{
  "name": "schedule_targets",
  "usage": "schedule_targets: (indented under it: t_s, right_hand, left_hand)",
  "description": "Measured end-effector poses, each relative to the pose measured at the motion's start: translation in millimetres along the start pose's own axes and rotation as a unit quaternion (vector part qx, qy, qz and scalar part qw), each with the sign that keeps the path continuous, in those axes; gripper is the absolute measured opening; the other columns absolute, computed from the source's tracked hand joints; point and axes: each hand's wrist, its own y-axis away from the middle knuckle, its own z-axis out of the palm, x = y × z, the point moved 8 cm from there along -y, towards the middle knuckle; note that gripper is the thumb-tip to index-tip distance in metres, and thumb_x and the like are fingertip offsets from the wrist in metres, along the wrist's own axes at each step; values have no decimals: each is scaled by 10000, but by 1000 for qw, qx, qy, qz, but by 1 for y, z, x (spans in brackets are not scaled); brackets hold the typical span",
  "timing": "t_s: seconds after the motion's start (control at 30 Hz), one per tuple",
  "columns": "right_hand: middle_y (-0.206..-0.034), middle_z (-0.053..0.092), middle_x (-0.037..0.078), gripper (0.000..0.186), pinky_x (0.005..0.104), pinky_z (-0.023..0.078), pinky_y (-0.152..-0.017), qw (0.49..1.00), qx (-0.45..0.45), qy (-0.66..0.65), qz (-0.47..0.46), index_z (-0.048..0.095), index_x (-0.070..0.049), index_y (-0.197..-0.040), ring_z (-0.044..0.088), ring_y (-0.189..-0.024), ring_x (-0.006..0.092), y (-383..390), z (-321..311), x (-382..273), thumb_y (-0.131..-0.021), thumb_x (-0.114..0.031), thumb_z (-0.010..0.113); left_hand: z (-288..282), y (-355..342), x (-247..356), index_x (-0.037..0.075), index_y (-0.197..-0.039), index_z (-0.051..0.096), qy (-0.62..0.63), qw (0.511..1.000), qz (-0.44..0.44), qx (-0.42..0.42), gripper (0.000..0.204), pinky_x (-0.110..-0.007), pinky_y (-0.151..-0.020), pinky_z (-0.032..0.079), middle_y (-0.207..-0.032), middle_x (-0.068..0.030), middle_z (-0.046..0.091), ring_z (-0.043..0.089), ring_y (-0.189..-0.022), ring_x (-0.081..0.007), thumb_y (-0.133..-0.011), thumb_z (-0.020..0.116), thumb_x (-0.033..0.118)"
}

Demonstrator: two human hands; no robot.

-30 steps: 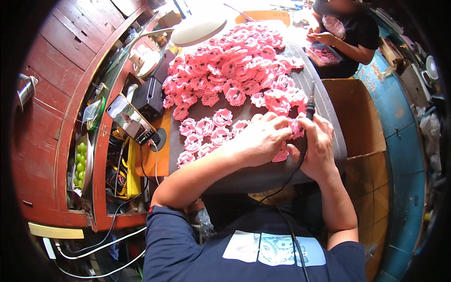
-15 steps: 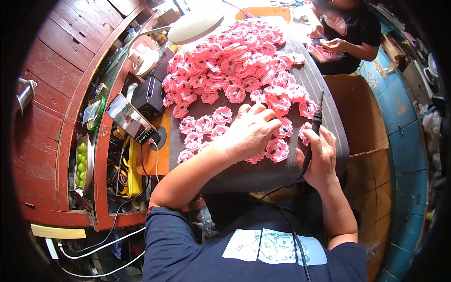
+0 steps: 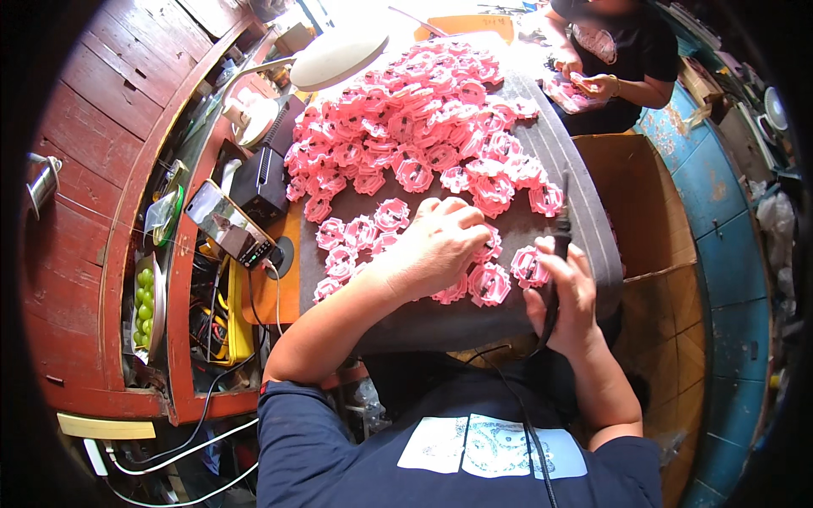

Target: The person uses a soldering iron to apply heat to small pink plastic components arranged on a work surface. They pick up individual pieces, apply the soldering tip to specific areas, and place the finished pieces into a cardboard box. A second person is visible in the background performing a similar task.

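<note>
My right hand (image 3: 566,296) is closed around a black soldering iron (image 3: 561,245), its thin tip up and its cable trailing down over my shirt. A single pink plastic part (image 3: 529,267) with a dark centre lies just left of its fingers. My left hand (image 3: 442,241) is closed, fingers curled down over the grey mat; the fingertips and whatever they grip are hidden. Beside it, to the right, lie pink parts (image 3: 489,284), and another small group of pink parts (image 3: 361,232) lies to its left. Beyond both hands rises a large heap of pink parts (image 3: 398,114).
A phone (image 3: 230,224) on a stand, a black box (image 3: 260,182) and a lamp (image 3: 339,61) line the left side. The grey mat (image 3: 584,203) covers the table. At right stands a cardboard box (image 3: 631,203); at the far right a co-worker's hands (image 3: 597,86) handle pink parts.
The single pink part beside my right hand has shifted left and nearer to me. My right hand has moved slightly nearer, with the iron blurred by motion. My left hand stays among the parts.
</note>
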Motion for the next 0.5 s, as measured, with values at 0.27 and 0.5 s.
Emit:
schedule_targets:
  t_s: [0.27, 0.5]
  right_hand:
    - [-1306, 670, 242, 748, 577, 377, -1140, 987, -91, 103, 85, 551, -105, -1412, 539, -1334, 508, -36, 6, 51, -832, -460, 864]
    - [-1270, 671, 216, 742, 593, 352, -1153, 985, -106, 116, 78, 544, -111, -1428, 529, -1322, 511, -30, -1, 47, -834, -422, 861]
  left_hand:
    - [-15, -23, -5, 65, -1272, 659, 38, 994, -56, 84, 398, -494, -1004, 495, -1274, -159, 613, 603, -1204, -383, -880, 670, 0]
    - [5, -42, -4, 88, -1351, 665, 17, 999, -30, 36, 493, -509, -1044, 462, -1347, -154, 601, 573, -1271, -379, -867, 675, -8]
